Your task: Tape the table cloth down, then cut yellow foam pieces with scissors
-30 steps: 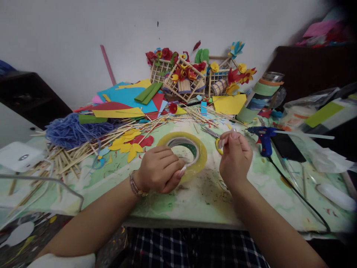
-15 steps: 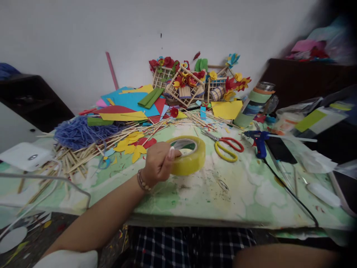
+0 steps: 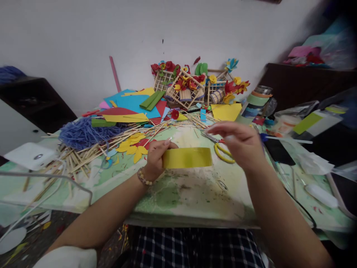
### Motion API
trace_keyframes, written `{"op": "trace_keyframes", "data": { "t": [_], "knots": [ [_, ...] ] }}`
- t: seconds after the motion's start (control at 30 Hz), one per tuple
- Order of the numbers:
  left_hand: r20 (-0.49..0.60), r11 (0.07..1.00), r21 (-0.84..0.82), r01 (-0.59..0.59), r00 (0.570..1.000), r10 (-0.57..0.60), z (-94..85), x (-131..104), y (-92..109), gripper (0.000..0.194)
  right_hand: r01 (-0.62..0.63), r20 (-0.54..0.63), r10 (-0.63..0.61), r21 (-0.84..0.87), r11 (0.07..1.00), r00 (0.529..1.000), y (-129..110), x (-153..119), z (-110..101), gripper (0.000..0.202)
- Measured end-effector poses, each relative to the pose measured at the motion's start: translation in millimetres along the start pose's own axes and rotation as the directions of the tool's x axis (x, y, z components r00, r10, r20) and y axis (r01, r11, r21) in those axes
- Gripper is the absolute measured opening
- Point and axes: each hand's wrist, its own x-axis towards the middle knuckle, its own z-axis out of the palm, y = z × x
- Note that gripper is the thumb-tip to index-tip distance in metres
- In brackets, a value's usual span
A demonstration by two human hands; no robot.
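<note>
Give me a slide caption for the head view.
Left hand holds a roll of yellow tape; right hand hovers near scissors.

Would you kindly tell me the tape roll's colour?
The tape roll is yellow, shown in the head view.

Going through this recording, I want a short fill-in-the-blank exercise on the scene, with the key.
1. The left hand holds a roll of ____.
2. The bracelet is on the ____ wrist.
3. The right hand is near a pair of ____.
4. Their nearer handle is coloured ____.

Missing words: tape; left; scissors; yellow.
</note>
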Motion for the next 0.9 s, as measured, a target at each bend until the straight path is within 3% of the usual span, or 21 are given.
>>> {"op": "trace_keyframes", "data": {
  "t": [0.07,0.13,0.27,0.4,0.5,0.7,0.8,0.9],
  "knots": [
    [-0.005,1.000,0.023,0.019,1.000,-0.019,0.2,1.1,-0.9,0.044,-0.012,0.181,0.003,0.048,0.999,0.984,13.9,5.6,17.4,0.022],
    [-0.003,0.998,0.035,0.043,0.999,-0.043,0.9,2.1,-1.3,0.044,-0.001,0.219,-0.022,0.107,0.994,0.975,25.3,4.3,29.7,0.018],
    [0.044,0.993,0.046,0.106,0.993,-0.107,3.5,2.3,-2.2,0.046,-0.002,0.134,-0.019,0.158,0.988,0.991,36.4,-13.0,37.0,0.018],
    [0.102,0.985,0.068,0.161,0.981,-0.167,7.9,1.0,-7.2,0.044,-0.066,0.038,0.061,0.157,0.985,0.997,39.6,-30.1,37.7,0.006],
    [0.101,0.981,0.055,0.188,0.976,-0.193,10.9,1.0,-11.0,0.041,-0.076,-0.005,0.076,0.066,0.995,0.997,39.9,-34.8,39.0,0.010],
    [0.121,0.981,0.041,0.187,0.974,-0.191,12.4,0.6,-8.1,0.039,0.047,-0.102,-0.065,-0.173,0.984,0.993,35.1,-35.7,41.6,0.009],
    [0.192,0.987,0.059,0.148,0.969,-0.157,11.9,-1.2,-6.2,0.041,0.030,-0.140,-0.044,-0.105,0.994,0.989,34.2,-38.1,43.3,0.011],
    [0.224,0.990,0.089,0.108,0.966,-0.126,11.2,-2.2,-6.6,0.041,-0.067,-0.105,0.075,0.073,0.995,0.992,35.5,-40.6,46.5,0.013]
  ]
}}
